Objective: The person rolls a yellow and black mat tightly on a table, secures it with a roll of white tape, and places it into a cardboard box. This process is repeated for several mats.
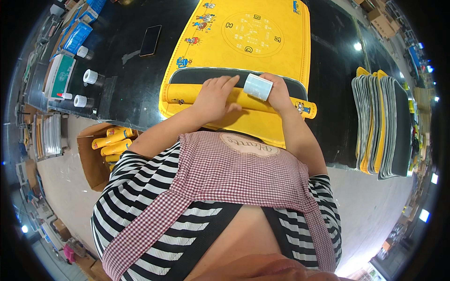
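A rolled yellow mat (pixel 187 93) lies crosswise on flat yellow mats (pixel 243 28) printed with cartoon figures and a round design. Just behind the roll a strip of dark grey backing (pixel 197 75) shows. My left hand (pixel 216 99) rests on the roll's middle with fingers stretched and apart, holding nothing. In my right hand (pixel 278 93) is a wide, whitish roll of tape (pixel 257 86), held against the rolled mat right of centre. The right fingers are partly hidden behind the tape.
On the black table (pixel 122 89) lie a phone (pixel 150 40) and several tape rolls (pixel 90 76) at the left, near a green-and-white box (pixel 61 77). A stack of mats (pixel 379 122) is at the right edge. Lower left, a cardboard box (pixel 91 161) holds rolled yellow mats (pixel 115 142).
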Motion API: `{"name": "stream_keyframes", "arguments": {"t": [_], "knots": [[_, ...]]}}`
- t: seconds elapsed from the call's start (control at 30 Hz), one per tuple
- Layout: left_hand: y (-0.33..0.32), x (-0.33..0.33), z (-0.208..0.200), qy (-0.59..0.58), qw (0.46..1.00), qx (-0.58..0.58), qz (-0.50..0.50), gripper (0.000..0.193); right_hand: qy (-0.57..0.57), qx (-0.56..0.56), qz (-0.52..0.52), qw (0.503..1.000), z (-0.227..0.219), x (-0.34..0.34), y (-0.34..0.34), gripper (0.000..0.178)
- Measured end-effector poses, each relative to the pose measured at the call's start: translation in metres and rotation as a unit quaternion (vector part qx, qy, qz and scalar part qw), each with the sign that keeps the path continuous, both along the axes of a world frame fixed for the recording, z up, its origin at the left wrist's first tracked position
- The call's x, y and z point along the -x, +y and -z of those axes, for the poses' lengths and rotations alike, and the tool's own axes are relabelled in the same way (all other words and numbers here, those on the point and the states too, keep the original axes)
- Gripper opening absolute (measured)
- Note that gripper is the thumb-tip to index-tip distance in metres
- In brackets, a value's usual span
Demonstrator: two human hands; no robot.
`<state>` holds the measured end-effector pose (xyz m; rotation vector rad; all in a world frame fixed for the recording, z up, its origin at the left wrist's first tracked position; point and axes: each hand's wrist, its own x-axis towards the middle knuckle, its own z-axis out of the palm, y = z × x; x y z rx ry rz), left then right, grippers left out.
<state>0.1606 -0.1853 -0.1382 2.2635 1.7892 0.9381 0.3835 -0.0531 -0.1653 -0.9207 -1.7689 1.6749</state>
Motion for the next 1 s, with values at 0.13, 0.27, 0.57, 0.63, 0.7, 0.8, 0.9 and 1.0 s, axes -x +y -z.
{"name": "stream_keyframes", "arguments": {"t": [0.13,0.27,0.57,0.63,0.7,0.8,0.9,1.0], "knots": [[0.017,-0.013,-0.031,-0.018,0.985,-0.142,0.096,0.043,-0.062,0.015,-0.006,0.998,-0.008,0.009,0.002,0.01],[0.036,-0.019,-0.039,-0.073,0.989,-0.026,0.128,0.014,-0.11,-0.167,-0.062,0.978,-0.007,0.007,-0.002,0.027],[0.096,0.006,0.001,-0.017,0.932,0.347,0.1,0.029,-0.171,-0.409,-0.036,0.895,-0.026,-0.012,-0.082,0.109],[0.092,0.013,-0.003,0.023,0.948,0.317,0.022,0.034,-0.22,-0.42,-0.049,0.879,-0.025,-0.008,-0.084,0.101],[0.086,0.026,-0.017,0.056,0.95,0.302,-0.057,0.039,-0.243,-0.43,-0.063,0.867,-0.019,-0.006,-0.076,0.095],[0.058,0.049,-0.022,0.022,0.982,0.17,-0.077,0.024,-0.295,-0.39,-0.103,0.866,-0.022,0.003,-0.056,0.092],[-0.005,0.042,-0.018,0.023,0.999,0.003,0.035,0.012,-0.232,-0.45,-0.047,0.861,-0.022,0.013,-0.036,0.092],[-0.041,0.02,-0.004,0.116,0.991,-0.035,0.06,0.053,-0.177,-0.428,-0.03,0.886,-0.025,0.02,-0.006,0.088]]}}
